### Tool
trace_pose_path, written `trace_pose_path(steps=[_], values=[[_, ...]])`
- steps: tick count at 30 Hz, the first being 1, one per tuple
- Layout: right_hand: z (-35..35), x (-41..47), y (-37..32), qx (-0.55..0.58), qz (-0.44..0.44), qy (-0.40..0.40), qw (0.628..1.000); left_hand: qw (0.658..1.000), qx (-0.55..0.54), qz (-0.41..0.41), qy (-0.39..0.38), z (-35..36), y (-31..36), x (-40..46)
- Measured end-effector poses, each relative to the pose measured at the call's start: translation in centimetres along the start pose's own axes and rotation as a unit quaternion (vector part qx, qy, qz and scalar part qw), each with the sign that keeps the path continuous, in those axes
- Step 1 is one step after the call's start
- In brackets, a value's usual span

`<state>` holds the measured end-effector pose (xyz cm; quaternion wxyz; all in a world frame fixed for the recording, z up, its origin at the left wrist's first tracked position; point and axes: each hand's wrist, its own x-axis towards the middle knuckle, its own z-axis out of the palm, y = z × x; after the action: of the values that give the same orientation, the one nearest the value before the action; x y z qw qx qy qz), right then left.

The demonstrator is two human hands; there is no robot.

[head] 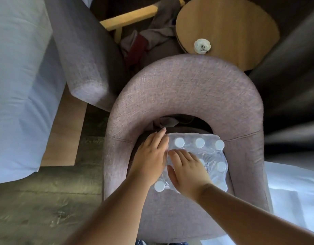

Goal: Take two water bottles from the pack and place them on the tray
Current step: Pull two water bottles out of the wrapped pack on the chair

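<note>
Now | pack (197,156) on armchair (188,94) | left hand (151,156) flat beside it | right hand (188,170) flat on top

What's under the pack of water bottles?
The pack of water bottles sits on the seat of a pinkish armchair. Both hands rest on top, hiding some caps.

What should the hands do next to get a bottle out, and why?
Probably tear the plastic wrap open. The pack of water bottles sits on the chair and looks still wrapped, caps showing through the film. The left hand rests at its edge, the right hand lies flat on top; neither holds a bottle.
</note>
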<state>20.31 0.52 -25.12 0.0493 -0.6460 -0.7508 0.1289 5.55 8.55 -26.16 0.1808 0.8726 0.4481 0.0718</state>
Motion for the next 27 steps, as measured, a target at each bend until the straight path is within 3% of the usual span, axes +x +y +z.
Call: trace_pose_path(steps=[3, 8, 16, 27], values=[[0.0, 0.3, -0.1, -0.018, 0.014, -0.022, 0.999, 0.998, -0.036, -0.03, 0.037, 0.5, 0.7, 0.1], [-0.3, 1.4, -0.4, -0.072, -0.002, -0.079, 0.994, 0.956, -0.179, -0.206, 0.104, 0.8, 3.9, 0.8], [1.1, -2.7, 1.6, 0.001, -0.026, 0.077, 0.997, 0.969, -0.125, -0.191, 0.096, 1.4, 3.9, 0.2], [0.7, -9.0, 3.6, 0.027, -0.05, 0.12, 0.991, 0.97, -0.087, -0.198, 0.112, 1.7, 4.5, -0.2]])
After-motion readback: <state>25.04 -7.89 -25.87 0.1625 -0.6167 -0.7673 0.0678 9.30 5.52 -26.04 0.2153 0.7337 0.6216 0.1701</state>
